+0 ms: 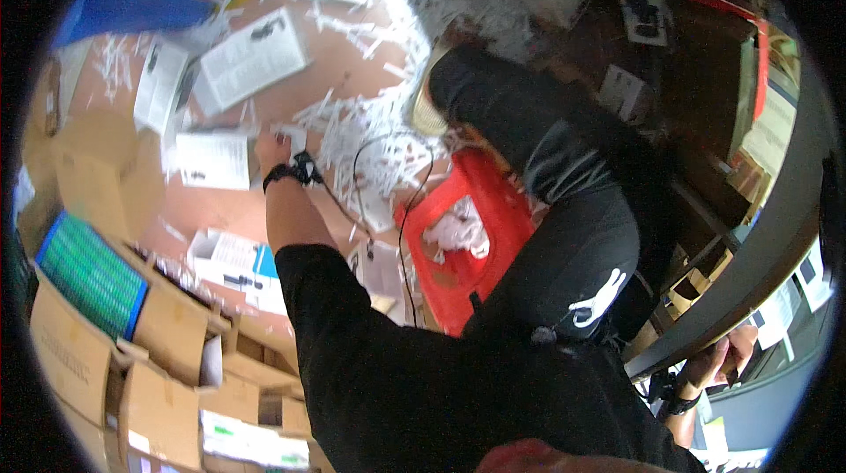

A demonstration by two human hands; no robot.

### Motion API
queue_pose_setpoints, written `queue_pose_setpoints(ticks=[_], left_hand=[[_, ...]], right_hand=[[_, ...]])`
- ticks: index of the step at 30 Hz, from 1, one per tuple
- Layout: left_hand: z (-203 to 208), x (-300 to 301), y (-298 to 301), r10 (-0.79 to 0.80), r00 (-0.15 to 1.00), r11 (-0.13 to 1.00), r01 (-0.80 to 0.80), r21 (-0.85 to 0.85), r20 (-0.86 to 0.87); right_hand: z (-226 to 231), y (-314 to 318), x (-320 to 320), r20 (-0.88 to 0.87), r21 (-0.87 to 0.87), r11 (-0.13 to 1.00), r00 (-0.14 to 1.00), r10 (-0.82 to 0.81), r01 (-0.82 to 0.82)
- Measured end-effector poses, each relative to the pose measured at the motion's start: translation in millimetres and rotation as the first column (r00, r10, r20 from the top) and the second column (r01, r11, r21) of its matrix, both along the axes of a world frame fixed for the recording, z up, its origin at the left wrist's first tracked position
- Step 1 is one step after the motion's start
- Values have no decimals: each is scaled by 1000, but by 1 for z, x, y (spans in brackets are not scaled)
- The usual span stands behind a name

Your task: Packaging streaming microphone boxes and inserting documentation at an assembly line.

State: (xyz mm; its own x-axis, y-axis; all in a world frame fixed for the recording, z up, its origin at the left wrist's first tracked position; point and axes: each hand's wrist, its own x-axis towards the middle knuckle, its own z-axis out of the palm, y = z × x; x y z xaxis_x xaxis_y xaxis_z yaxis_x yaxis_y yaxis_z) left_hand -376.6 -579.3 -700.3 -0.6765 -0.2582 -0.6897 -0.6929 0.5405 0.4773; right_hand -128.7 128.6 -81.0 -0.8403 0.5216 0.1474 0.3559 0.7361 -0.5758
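Note:
My left hand (273, 149) reaches down to the brown floor, a black strap and small device round its wrist. It is blurred and its fingers are mostly hidden. Close by on its left lies a white printed box (212, 161); a small white piece (292, 135) shows at its right side. Far off at the lower right, my right hand (728, 357) is at a grey desk edge (705, 325), its fingers curled together. What they hold, if anything, cannot be made out. A black cable (401, 235) loops across the floor from near my left wrist.
Shredded paper (352, 134) covers much of the floor. A red plastic stool (441, 288) stands by my leg. More white boxes (251, 59) lie at the far left, near a blue container (123, 6). Brown cartons (159, 411) are stacked at the lower left.

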Motion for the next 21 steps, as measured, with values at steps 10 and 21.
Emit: queue_pose_setpoints(ticks=[10, 21], left_hand=[[-15, 50, 123, -633, 630, 339, 748, -570, 450], [195, 161, -7, 117, 773, 930, -305, -204, -623]], right_hand=[[6, -28, 4, 148, 259, 966, 987, -61, 21], [19, -29, -68, 122, 92, 952, 952, 280, -292]])
